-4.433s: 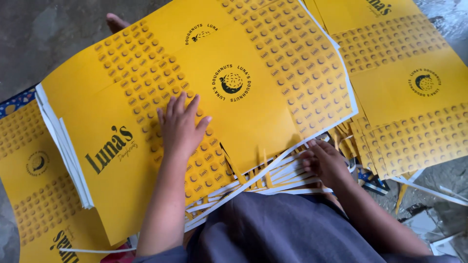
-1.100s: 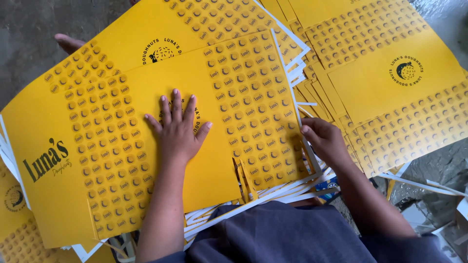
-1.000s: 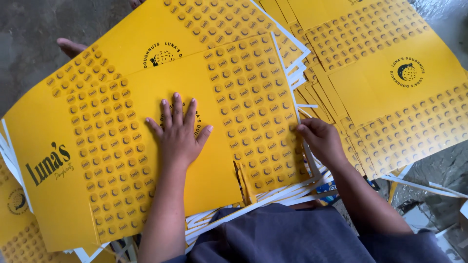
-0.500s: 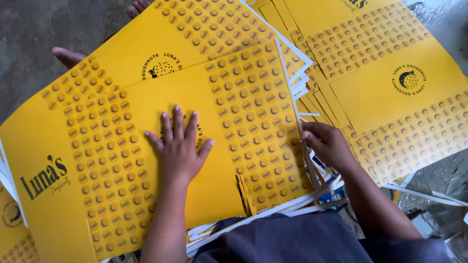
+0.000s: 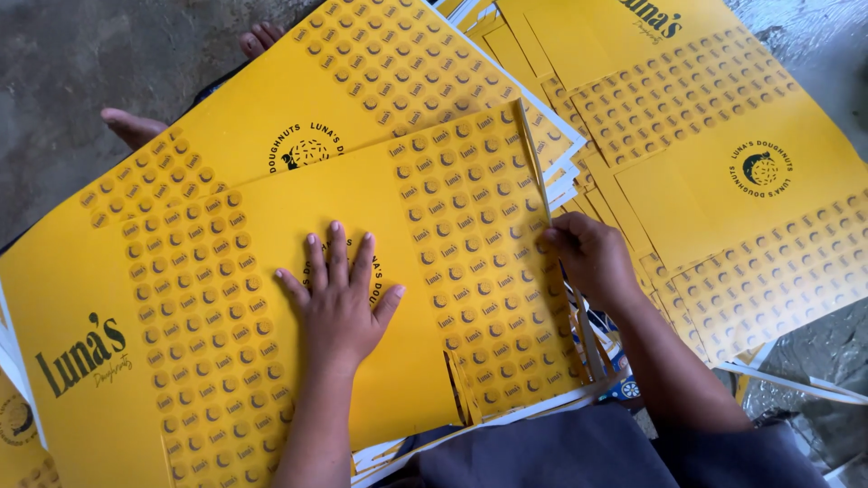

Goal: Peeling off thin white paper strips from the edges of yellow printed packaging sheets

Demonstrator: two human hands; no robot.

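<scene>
A rough grey concrete floor (image 5: 108, 54) carries everything, bare at the upper left corner and the right edge. Across it spread big yellow printed cardboard sheets: a second pile (image 5: 723, 181) toward the upper right, and the main stack (image 5: 380, 81) in the middle. The top sheet (image 5: 208, 298) lies flat on that stack, patterned with small dark rings. The left hand (image 5: 339, 303) presses flat on its centre, fingers spread open, gripping nothing. The right hand (image 5: 588, 258) curls closed around the sheet's right edge. Toes (image 5: 262, 38) peek out past the stack's far edge.
</scene>
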